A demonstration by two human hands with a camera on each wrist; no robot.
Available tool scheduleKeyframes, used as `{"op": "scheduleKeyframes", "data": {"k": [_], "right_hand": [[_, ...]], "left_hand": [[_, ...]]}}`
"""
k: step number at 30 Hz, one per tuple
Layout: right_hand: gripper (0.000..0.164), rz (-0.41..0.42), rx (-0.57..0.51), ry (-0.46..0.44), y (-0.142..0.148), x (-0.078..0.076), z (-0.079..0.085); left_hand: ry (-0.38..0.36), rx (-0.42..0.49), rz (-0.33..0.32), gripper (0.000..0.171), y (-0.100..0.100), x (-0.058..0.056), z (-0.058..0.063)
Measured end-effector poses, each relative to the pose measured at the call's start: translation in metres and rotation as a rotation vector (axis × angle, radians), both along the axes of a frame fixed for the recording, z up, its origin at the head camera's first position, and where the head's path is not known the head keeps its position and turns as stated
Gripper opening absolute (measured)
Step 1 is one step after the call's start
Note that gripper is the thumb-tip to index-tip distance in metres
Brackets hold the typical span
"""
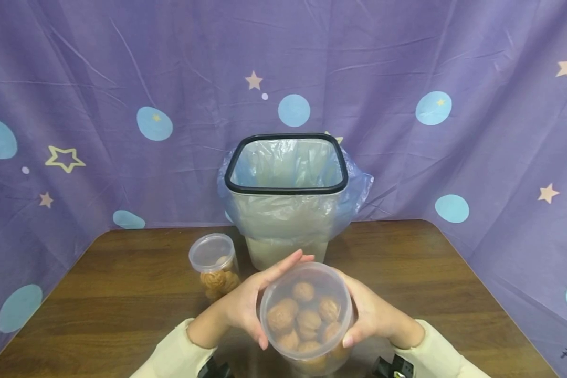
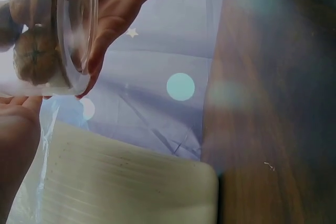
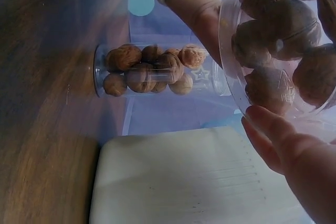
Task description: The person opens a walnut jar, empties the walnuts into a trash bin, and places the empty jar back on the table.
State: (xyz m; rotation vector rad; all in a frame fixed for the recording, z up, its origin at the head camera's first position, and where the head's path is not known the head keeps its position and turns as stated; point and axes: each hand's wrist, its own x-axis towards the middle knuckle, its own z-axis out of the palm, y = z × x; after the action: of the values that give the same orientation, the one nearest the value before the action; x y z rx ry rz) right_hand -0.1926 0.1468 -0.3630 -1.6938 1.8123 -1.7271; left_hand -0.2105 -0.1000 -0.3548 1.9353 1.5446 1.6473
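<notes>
Between both hands is a wide clear plastic jar of walnuts (image 1: 307, 320) with a translucent lid, held above the table. My left hand (image 1: 243, 304) grips its left side, fingers reaching round the far side and thumb near the front. On the opposite side my right hand (image 1: 370, 310) grips it, thumb at the near right. Several walnuts (image 3: 289, 30) show through its base in the right wrist view. A narrower lidded jar of walnuts (image 1: 214, 268) stands upright on the table, just beyond my left hand and apart from it.
Behind the hands a pale bin (image 1: 283, 220) with a black rim stands on the wooden table (image 1: 406, 283). A bluish plastic bag (image 1: 354, 194) lines it and hangs over its outside. A purple curtain with stars and dots (image 1: 208, 68) rises behind the table.
</notes>
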Motion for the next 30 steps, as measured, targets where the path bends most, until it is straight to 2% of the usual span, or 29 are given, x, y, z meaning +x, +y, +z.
{"op": "scheduleKeyframes", "data": {"k": [7,13,17,24,30], "right_hand": [[0.1,-0.118,0.022,0.024,0.003,0.001,-0.001],[0.098,-0.13,0.02,0.025,0.004,0.001,-0.002],[0.097,-0.158,0.023,0.003,0.004,0.001,-0.003],[0.104,-0.252,0.046,-0.007,0.003,0.002,-0.004],[0.105,-0.269,0.044,-0.013,0.003,0.001,-0.005]], "left_hand": [[-0.061,0.039,0.042,0.116,-0.001,0.0,-0.004],[-0.083,0.042,0.065,0.115,-0.001,0.001,-0.008],[-0.096,0.055,0.113,0.115,-0.002,0.002,-0.008],[-0.131,0.066,0.211,0.113,-0.002,0.003,-0.013],[-0.161,0.077,0.258,0.112,-0.001,0.004,-0.016]]}}
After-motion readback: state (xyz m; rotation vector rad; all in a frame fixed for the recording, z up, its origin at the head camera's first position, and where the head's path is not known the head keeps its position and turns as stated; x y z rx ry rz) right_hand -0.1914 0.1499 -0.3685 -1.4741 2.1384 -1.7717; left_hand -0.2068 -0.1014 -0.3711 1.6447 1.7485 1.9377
